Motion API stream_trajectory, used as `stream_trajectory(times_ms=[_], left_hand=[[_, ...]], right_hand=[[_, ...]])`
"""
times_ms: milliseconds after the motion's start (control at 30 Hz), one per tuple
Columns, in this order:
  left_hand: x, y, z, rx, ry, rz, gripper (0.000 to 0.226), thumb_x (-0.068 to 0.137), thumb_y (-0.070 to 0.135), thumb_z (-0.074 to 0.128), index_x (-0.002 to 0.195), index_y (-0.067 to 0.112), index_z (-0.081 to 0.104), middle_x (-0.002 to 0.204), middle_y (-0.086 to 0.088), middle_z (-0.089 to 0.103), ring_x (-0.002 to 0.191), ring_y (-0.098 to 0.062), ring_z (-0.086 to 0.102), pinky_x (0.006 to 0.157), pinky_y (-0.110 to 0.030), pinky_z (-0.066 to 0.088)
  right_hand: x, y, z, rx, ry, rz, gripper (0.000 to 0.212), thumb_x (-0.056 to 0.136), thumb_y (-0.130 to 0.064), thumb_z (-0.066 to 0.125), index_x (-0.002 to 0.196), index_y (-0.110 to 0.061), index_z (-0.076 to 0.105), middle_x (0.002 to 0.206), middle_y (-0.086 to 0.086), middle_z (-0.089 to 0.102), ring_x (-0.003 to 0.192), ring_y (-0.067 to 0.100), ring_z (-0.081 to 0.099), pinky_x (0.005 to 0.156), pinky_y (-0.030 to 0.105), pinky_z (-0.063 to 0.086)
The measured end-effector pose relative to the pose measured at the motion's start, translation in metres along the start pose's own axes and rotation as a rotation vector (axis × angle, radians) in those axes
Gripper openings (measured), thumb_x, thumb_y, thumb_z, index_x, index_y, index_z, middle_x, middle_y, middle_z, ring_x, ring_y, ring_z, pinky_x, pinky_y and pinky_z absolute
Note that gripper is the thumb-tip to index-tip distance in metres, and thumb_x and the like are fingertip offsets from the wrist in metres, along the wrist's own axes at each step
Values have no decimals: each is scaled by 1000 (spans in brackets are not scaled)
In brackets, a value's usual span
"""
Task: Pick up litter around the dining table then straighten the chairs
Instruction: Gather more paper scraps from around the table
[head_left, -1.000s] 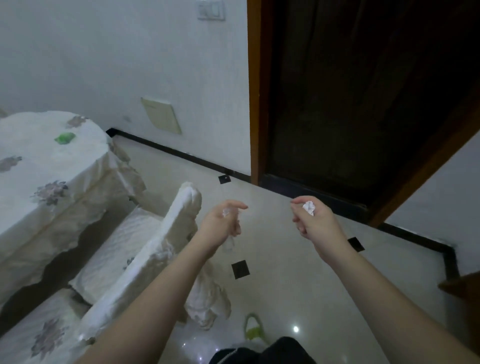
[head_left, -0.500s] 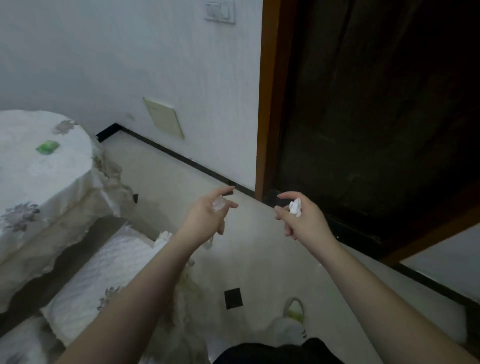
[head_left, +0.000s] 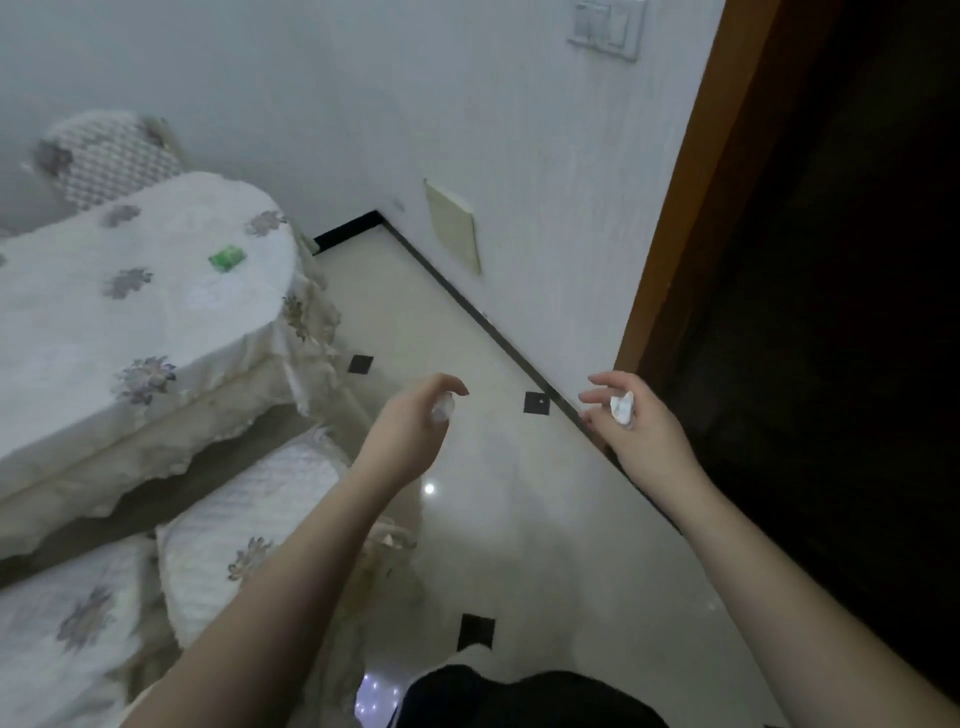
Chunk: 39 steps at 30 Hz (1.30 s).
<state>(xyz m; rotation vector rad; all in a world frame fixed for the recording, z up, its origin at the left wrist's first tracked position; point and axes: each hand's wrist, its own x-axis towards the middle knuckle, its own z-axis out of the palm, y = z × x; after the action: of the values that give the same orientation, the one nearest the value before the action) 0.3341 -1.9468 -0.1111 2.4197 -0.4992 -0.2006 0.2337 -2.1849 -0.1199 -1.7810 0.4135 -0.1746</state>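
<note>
1. Head view looks down at two bare arms held out over the shiny floor (head_left: 519, 519), beside the dining table (head_left: 130, 322).
2. The left hand (head_left: 415, 426) has its fingers curled round a small pale scrap (head_left: 442, 408). It looks like clear or white litter, but it is too blurry to say what kind.
3. The right hand (head_left: 631, 421) has its fingers bent loosely round a crumpled white paper ball (head_left: 622, 408). The first finger sticks out a little.
4. Both bits of litter are up in the hands, not on the floor.
5. A small green thing (head_left: 227, 257) lies on the white tablecloth. It may be litter too, though that is only a guess.
6. The step now seems to be carrying the litter and looking for more. To do it well, the person should keep both hands curled snug so nothing drops.
7. Putting both scraps into one hand would help, because then the other hand is free to pick up the green thing.
8. The chairs (head_left: 249, 509) with white covers sit close to the table. Straightening them should wait until the hands hold no litter.
9. No bin shows, so where the litter goes cannot be told.
</note>
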Motion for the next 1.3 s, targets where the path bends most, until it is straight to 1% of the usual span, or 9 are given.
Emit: stream_trajectory(times_ms=[167, 300, 533, 633, 800, 900, 1100, 1200, 1300], left_hand=[[39, -40, -19, -38, 123, -108, 28, 89, 10, 54, 102, 33, 62, 110, 8, 66, 98, -10, 62, 79, -23, 44], [79, -81, -41, -15, 203, -171, 20, 91, 16, 54, 103, 30, 62, 112, 9, 64, 96, -5, 56, 76, -21, 38], [139, -136, -92, 20, 300, -256, 21, 92, 18, 56, 111, 25, 62, 119, 7, 62, 110, -12, 56, 82, -24, 40], [159, -154, -115, 39, 341, -296, 24, 92, 18, 56, 114, 26, 61, 121, 7, 60, 112, -12, 54, 84, -26, 41], [185, -185, -127, 33, 365, -391, 25, 92, 22, 56, 116, 29, 58, 120, 7, 59, 84, -16, 60, 74, -30, 47], [210, -202, -128, 56, 371, -425, 26, 91, 19, 57, 116, 27, 59, 118, 4, 60, 81, -15, 60, 75, -32, 49], [274, -224, -147, 126, 454, -501, 33, 90, 20, 59, 122, 24, 55, 127, 4, 56, 115, -15, 52, 96, -32, 43], [299, -228, -160, 169, 508, -546, 41, 91, 13, 58, 130, 23, 51, 135, 4, 50, 123, -14, 46, 102, -30, 37], [316, -235, -172, 189, 560, -578, 44, 91, 12, 56, 134, 23, 48, 138, 3, 48, 126, -14, 44, 105, -30, 35]], right_hand=[[79, -4, 44, -59, -157, -61, 25, 90, -15, 62, 111, -27, 58, 105, -13, 68, 91, -5, 62, 73, 11, 47], [145, -17, 89, -122, -253, -143, 25, 90, -14, 60, 112, -25, 59, 108, -17, 65, 97, -7, 60, 79, 11, 46], [240, -57, 163, -243, -426, -230, 32, 89, -19, 59, 118, -32, 57, 112, -21, 62, 106, -11, 54, 87, 13, 42], [277, -71, 189, -249, -463, -260, 31, 89, -20, 60, 119, -31, 57, 112, -22, 61, 106, -12, 54, 84, 6, 40], [334, -73, 232, -260, -575, -277, 32, 89, -20, 62, 120, -29, 58, 114, -19, 62, 107, -10, 55, 90, 14, 44], [373, -76, 258, -259, -661, -290, 32, 90, -22, 61, 120, -31, 57, 116, -21, 61, 109, -10, 54, 88, 11, 42], [467, -99, 303, -260, -811, -345, 32, 90, -23, 59, 118, -39, 54, 114, -25, 60, 111, -7, 54, 95, 24, 44], [510, -120, 329, -307, -872, -390, 35, 90, -24, 58, 124, -32, 53, 121, -17, 59, 114, 3, 55, 99, 36, 46], [542, -142, 359, -333, -914, -452, 39, 90, -26, 58, 129, -31, 51, 123, -14, 59, 115, 6, 54, 98, 34, 46]])
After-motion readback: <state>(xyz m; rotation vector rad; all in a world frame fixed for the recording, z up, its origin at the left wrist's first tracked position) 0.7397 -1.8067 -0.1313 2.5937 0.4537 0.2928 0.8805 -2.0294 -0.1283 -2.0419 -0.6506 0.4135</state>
